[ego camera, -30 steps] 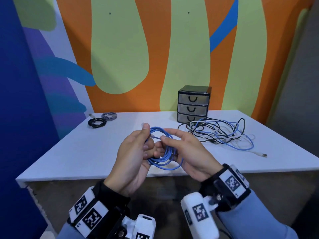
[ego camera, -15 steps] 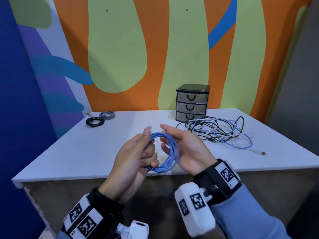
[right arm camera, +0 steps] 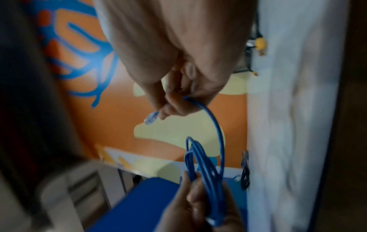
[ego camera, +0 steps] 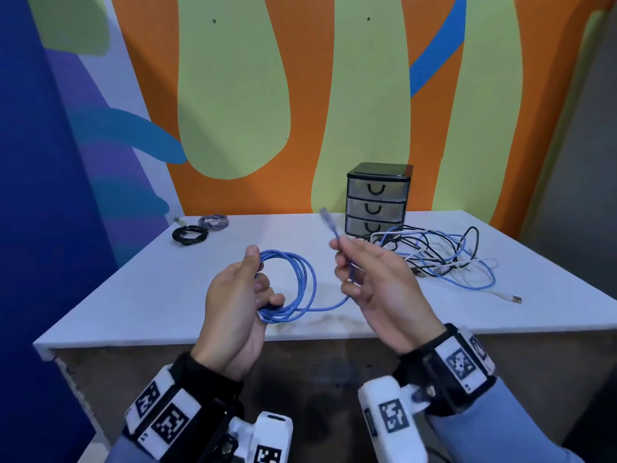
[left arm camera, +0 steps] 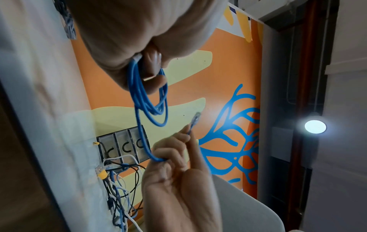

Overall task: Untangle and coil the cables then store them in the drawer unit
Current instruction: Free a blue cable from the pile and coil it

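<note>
My left hand grips a coil of blue network cable above the near edge of the white table. The coil hangs from its curled fingers in the left wrist view. My right hand pinches the cable's free end, and the clear plug sticks up past the fingertips. A short blue length runs from the coil to that hand. The grey three-drawer unit stands at the back of the table, its drawers closed. A tangle of blue, white and black cables lies in front of it.
A coiled black cable and a coiled grey cable lie at the table's far left corner. A white cable with a USB plug trails toward the right edge. The painted wall stands right behind the table.
My right hand has pulled the cable's free end out of the coil and moved right and up. The hands are now apart; the left still holds the coil.
</note>
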A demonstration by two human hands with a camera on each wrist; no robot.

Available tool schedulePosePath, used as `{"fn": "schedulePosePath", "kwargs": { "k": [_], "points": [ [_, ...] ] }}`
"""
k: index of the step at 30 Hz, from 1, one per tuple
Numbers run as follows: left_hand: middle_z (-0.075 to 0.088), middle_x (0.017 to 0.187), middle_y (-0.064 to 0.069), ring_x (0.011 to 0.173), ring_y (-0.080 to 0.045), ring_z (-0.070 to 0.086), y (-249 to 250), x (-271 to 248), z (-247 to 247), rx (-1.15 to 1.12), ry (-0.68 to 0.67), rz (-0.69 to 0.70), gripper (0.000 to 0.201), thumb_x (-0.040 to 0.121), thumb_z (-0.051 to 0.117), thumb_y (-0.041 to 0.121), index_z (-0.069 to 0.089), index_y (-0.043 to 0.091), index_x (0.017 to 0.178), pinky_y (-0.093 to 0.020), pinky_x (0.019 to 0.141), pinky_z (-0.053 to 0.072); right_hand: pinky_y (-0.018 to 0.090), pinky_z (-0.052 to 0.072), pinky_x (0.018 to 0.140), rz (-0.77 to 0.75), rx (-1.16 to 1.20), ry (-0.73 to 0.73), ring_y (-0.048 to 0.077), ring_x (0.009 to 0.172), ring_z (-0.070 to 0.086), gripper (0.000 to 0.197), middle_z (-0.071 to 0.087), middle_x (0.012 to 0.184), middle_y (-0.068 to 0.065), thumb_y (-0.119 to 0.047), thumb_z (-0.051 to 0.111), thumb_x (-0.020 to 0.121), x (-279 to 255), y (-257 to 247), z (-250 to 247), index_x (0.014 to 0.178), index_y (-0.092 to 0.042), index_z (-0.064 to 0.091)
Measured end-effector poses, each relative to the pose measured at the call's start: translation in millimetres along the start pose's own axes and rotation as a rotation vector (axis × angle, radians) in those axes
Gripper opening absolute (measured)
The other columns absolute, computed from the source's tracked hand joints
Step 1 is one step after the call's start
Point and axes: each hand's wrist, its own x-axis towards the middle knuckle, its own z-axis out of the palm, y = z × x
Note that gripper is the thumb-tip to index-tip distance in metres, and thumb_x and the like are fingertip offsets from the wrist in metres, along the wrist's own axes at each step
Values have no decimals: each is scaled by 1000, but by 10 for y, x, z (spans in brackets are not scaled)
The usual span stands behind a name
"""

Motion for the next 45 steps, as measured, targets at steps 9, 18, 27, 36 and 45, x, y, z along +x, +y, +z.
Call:
{"fn": "schedulePosePath", "kwargs": {
  "k": [9, 18, 27, 36, 45],
  "points": [
    [35, 55, 10, 44, -8, 33, -70, -130, 157, 204, -60, 148, 35, 108, 56, 42, 54, 9, 97, -32, 61, 44, 36, 53, 76, -464, -1165, 73, 8, 76, 66, 23, 69, 72, -10, -37, 72, 93, -85, 196, 102, 76, -24, 63],
    [36, 54, 7, 41, -9, 35, -46, -170, 156, 255, -141, 139, 35, 107, 57, 41, 52, 9, 94, -34, 62, 37, 40, 43, 83, 133, -382, -143, 22, 81, 63, 12, 75, 87, 5, -17, 64, 103, -42, 153, 90, 111, -23, 69],
    [30, 58, 5, 44, -11, 24, -107, -192, 96, 231, -240, 58, 31, 100, 64, 43, 57, 20, 81, -27, 48, 40, 35, 58, 99, 305, 399, -31, 18, 91, 67, 29, 69, 107, 10, -7, 60, 100, 38, 116, -8, 126, -2, 73],
    [26, 62, 2, 48, -11, 19, -44, -254, 67, 151, -222, -17, 31, 102, 63, 38, 54, 13, 88, -24, 48, 41, 28, 62, 87, -19, 615, 228, 20, 89, 69, 39, 72, 103, 15, 5, 61, 98, 92, 155, -75, 137, 5, 60],
    [26, 66, 3, 51, -10, 21, -65, -90, 68, 147, -161, -99, 26, 108, 61, 31, 61, 8, 96, -20, 43, 30, 29, 55, 90, -448, -621, -199, 13, 105, 67, 11, 67, 110, 0, -15, 82, 90, -125, 34, -26, 99, -20, 85]
  ]
}}
